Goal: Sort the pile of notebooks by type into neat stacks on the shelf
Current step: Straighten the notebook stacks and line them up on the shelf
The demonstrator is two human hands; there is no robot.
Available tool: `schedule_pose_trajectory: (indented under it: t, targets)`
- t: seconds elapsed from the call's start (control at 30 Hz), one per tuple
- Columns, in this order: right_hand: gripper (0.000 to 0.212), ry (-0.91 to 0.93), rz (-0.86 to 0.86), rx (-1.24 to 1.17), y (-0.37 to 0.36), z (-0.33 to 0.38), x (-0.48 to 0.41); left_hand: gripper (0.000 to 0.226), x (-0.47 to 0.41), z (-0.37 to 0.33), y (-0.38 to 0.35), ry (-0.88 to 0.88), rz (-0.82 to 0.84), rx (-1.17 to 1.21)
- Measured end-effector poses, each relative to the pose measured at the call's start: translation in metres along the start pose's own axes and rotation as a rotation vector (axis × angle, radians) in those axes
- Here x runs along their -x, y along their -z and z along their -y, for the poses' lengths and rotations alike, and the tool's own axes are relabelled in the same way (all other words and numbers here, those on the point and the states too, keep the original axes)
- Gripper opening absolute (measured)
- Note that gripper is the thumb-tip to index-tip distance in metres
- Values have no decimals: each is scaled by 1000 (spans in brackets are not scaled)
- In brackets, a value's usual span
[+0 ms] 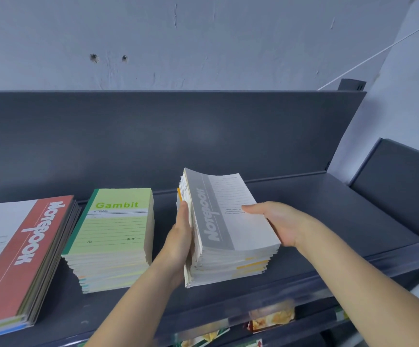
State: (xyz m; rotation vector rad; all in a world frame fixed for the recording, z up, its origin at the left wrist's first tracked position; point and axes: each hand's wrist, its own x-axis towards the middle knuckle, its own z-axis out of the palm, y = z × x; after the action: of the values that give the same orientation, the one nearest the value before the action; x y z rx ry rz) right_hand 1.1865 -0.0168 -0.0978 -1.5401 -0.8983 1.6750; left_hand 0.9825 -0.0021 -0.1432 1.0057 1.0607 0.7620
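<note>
grey metal shelf (328, 221): dark, flat, front lip nearest the camera; carries all three stacks.
printed packets (271, 316): colourful, on the lower shelf under the lip, blurred. Not part of the job.
left grip (180, 236): bare hand wrapped on the spine side of the grey notebook stack, thumb up along its edge.
right grip (278, 221): bare hand, thumb pressed on the top cover, fingers hidden under the right edge. Clamped on the same stack.
grey notebook stack (231, 229): thick pile of small paper pads, grey-and-white covers, a few yellow edges inside. Held between both grips, right of centre over the shelf, tilted, top covers curling up at the far end. Cannot tell if its base touches the shelf.
green Gambit stack (113, 226): small green-covered pads, just left of the left grip, apart from the held pile; lower books fan out a bit.
red-band notebook stack (15, 259): large flat books, far left, beside the green one.
back panel (153, 136): grey, upright, behind everything.
step: my read is setting down the third type.
next: likely lower it flat, tap edges flush, keep a gap to the green pile.
</note>
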Motion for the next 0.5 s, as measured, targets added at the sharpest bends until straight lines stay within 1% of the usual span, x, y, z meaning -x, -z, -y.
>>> schedule_pose_trajectory:
  t: [0.13, 0.5]
  targets:
    - [30, -13, 13, -55, -1, -6, 0, 66, -1, 2, 2, -18, 5, -1]
    - [24, -3, 8, -53, -3, -8, 4, 66, 5, 3, -5, -1, -20, 70]
